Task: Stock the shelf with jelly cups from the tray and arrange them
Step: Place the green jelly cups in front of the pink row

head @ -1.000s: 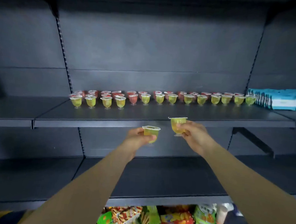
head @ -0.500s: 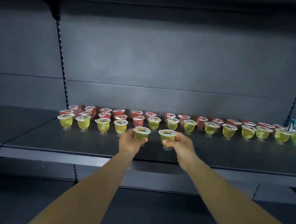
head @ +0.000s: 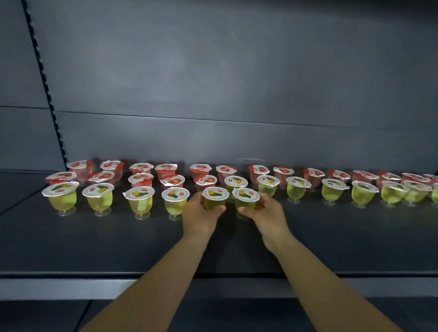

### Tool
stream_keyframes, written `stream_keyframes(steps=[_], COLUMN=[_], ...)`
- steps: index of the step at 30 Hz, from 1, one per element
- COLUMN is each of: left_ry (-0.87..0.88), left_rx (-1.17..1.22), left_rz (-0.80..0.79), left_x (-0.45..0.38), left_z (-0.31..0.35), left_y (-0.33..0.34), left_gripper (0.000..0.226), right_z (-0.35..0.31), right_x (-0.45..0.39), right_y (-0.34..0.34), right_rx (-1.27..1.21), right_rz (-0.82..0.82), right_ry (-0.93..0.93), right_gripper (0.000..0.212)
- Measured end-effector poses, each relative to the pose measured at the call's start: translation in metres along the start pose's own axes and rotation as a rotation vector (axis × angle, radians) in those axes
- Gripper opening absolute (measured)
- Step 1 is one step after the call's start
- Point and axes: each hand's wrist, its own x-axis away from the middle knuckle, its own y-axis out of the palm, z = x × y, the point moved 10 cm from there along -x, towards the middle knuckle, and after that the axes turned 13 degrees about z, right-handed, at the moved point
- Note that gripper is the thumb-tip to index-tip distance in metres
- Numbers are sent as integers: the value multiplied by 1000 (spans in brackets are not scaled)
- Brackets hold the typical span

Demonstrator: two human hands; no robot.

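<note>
Both hands are now further in over the shelf [head: 107,246] than half a second ago, and the two cups I'm carrying are reaching the gap in the front row. From where I'm watching, the left hand [head: 200,215] is curling its grip around a yellow jelly cup [head: 215,198], fingers and thumb wrapped round the cup's body. The right hand [head: 266,216] is gripping a second yellow jelly cup [head: 245,199] the same way, just beside the first, the two foil lids almost touching. Both cups are staying upright, low over the dark shelf; I cannot tell whether their feet are touching it.

To the left, four yellow cups [head: 98,197] are standing in a near row on clear little stems, spaced apart. To the right, more yellow cups [head: 333,191] are running in a line toward the far right edge, set a little farther back. Behind them all, red jelly cups [head: 141,180] are filling the far rows against the grey back panel [head: 217,77], some of them packed close on the left.

Each lid is showing fruit pictures and a small red oval mark, but the writing is too small and blurred for me to read. A notched upright rail [head: 40,65] is slanting down the left side.
</note>
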Motion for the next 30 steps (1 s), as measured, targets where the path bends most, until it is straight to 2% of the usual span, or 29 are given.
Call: stream_keyframes(steps=[8,12,15,21,26,30], left_ry=[36,48,88,338,532,536], left_rx=[-88,-172,-290,-624,-855,-972], left_rz=[-53,-163,-206,-353,-444,-513], left_x=[10,33,60,143,229,285], left_z=[5,5,18,52,68,49], left_y=[-3,-8,-20,-36,-48,-59], left_gripper=[33,36,36,73,72,73], right_z=[-2,-8,-21,-49,-58,-43], right_x=[11,32,52,108,171,223], right_y=[-7,-33,-64,-118,-157,-184], right_rx=[2,37,166,614,939,1070], right_rz=[11,-24,-76,-265,-331,-383], right_ry=[-1,-6,-77,-382,-578,-610], right_gripper=[34,57,60,67,77,79])
